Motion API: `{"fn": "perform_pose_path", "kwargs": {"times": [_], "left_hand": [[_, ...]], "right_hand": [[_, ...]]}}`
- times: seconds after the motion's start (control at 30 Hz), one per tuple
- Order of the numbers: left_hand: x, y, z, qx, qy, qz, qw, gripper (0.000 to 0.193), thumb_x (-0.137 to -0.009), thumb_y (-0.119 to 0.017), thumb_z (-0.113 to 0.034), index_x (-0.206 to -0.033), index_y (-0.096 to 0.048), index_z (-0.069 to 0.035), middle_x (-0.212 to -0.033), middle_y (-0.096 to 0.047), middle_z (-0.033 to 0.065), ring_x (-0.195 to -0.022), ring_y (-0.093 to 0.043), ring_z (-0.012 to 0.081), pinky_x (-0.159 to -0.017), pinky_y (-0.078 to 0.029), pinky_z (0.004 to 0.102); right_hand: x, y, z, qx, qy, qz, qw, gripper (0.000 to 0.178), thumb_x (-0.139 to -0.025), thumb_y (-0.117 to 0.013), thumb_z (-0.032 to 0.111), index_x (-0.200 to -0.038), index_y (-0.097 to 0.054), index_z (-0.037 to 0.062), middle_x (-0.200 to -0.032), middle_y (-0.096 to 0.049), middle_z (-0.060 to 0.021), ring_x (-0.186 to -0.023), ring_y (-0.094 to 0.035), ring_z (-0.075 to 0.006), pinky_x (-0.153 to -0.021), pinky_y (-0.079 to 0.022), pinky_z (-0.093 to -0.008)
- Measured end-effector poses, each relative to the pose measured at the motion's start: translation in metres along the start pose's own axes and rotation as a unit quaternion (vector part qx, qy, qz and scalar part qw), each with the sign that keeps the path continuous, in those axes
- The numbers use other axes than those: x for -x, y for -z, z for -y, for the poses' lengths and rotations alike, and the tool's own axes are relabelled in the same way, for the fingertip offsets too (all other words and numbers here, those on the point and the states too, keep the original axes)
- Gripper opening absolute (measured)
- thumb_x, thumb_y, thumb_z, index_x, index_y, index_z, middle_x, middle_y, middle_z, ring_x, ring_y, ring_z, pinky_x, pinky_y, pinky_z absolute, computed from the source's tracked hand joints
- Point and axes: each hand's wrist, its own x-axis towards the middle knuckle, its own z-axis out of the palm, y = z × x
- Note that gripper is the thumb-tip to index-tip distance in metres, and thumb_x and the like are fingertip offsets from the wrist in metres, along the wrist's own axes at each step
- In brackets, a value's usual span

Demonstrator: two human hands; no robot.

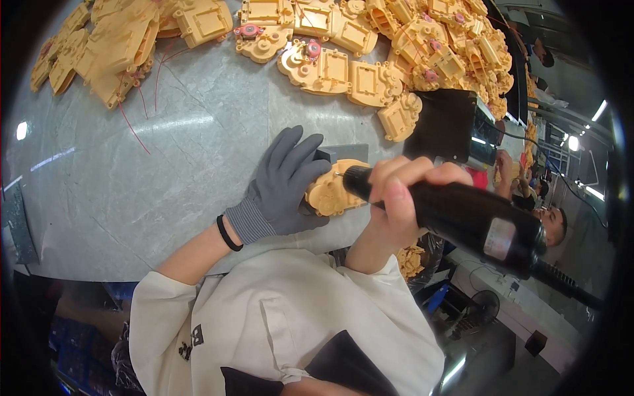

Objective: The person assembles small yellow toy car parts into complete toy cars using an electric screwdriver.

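Note:
My left hand [282, 185], in a grey knitted glove, steadies a yellow plastic housing [328, 196] on the table, its thumb and fingers around the housing's left side. Behind the housing sits a grey block [352, 152], partly hidden. My right hand [399, 201], bare, is wrapped around a black electric screwdriver [465, 214]. The tool lies almost level, its nose pointing left over the housing. Its bit tip is at the housing's upper part; whether it touches a screw is too small to tell.
Yellow housings with red parts and thin wires form a large pile [436, 46] at the back right and another [112, 49] at the back left. A black tray-like object [439, 122] stands right of the grey block. A cable runs from the screwdriver. Other people sit at far right.

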Motion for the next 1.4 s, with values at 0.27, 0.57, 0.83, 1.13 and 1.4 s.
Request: {"fn": "perform_pose_path", "kwargs": {"times": [0.27, 0.57, 0.83, 1.13, 1.4], "left_hand": [[-0.008, 0.01, 0.006, -0.02, -0.005, 0.022, 1.0, 0.087, -0.055, -0.076, -0.052, -0.123, -0.041, -0.01, -0.113, -0.052, 0.0084, -0.111, -0.046, 0.0305, -0.106, -0.02, 0.0559], [-0.02, -0.007, -0.025, 0.01, 0.123, 0.083, 0.989, 0.091, -0.068, -0.073, -0.037, -0.135, -0.027, 0.002, -0.107, -0.057, 0.0117, -0.1, -0.054, 0.0259, -0.107, -0.023, 0.0462], [0.089, 0.104, -0.059, 0.288, 0.281, -0.225, 0.887, 0.077, -0.073, -0.071, -0.031, -0.132, -0.034, 0.003, -0.124, -0.048, 0.017, -0.113, -0.05, 0.0281, -0.099, -0.039, 0.039], [0.415, 0.126, 0.017, 0.08, 0.397, -0.706, 0.58, 0.051, -0.088, -0.052, -0.029, -0.123, -0.042, 0.007, -0.112, -0.053, 0.0163, -0.092, -0.058, 0.0215, -0.084, -0.047, 0.0325], [0.16, 0.211, 0.017, -0.307, 0.206, -0.556, 0.744, 0.06, -0.082, -0.062, -0.013, -0.132, -0.033, 0.002, -0.129, -0.044, 0.0169, -0.121, -0.041, 0.0256, -0.102, -0.031, 0.0344]], "right_hand": [[-0.002, 0.004, -0.002, -0.021, -0.001, 0.021, 1.0, 0.039, -0.074, -0.054, -0.003, -0.107, -0.036, 0.0064, -0.061, -0.047, -0.0084, -0.045, -0.045, -0.0178, -0.047, -0.04, -0.0311], [0.008, 0.042, 0.009, -0.199, 0.053, -0.028, 0.978, 0.045, -0.073, -0.057, -0.003, -0.111, -0.035, 0.0058, -0.061, -0.049, -0.0065, -0.051, -0.048, -0.0179, -0.055, -0.042, -0.0339], [0.009, 0.099, 0.048, -0.249, 0.162, -0.106, 0.949, 0.037, -0.078, -0.057, 0.007, -0.11, -0.04, 0.0015, -0.065, -0.044, -0.0014, -0.053, -0.045, -0.0106, -0.06, -0.037, -0.027], [0.019, 0.124, -0.005, -0.07, -0.009, -0.29, 0.955, 0.038, -0.078, -0.05, 0.008, -0.115, -0.042, 0.0046, -0.065, -0.038, -0.0011, -0.056, -0.041, -0.0123, -0.064, -0.035, -0.0293], [0.038, 0.127, 0.0, -0.068, 0.013, -0.293, 0.954, 0.042, -0.076, -0.053, 0.004, -0.116, -0.038, 0.0042, -0.067, -0.043, -0.0011, -0.055, -0.043, -0.012, -0.062, -0.038, -0.0291]]}}
